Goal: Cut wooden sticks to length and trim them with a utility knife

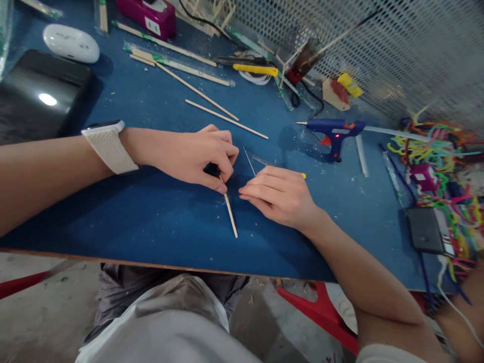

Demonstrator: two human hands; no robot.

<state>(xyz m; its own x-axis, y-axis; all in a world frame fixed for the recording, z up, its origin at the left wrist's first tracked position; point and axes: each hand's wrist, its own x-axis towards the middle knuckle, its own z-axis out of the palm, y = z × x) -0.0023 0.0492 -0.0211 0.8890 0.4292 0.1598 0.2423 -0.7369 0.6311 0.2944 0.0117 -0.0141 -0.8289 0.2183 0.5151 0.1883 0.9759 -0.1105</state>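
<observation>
The left grip (200, 159) pinches the stick (231, 217), whose free end projects from that grip's near side and may twist if pressure slackens; closure of the right grip (282, 194), just rightward, cannot be determined.

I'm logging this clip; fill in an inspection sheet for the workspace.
Surface: blue tabletop, small bits scattered on it.
Job's things: short wooden stick, near end pointing toward the person.
Clutter: loose sticks, wrapped sticks, yellow-and-black cutter, white case; glue gun showing a red light.
Hands: left hand pinches the short wooden stick; right hand has fingers together beside a thin pointed object, grip unclear.
Cables: black cable at the back; white cable at right.
Surroundings: perforated panel behind; red chair part below.
</observation>
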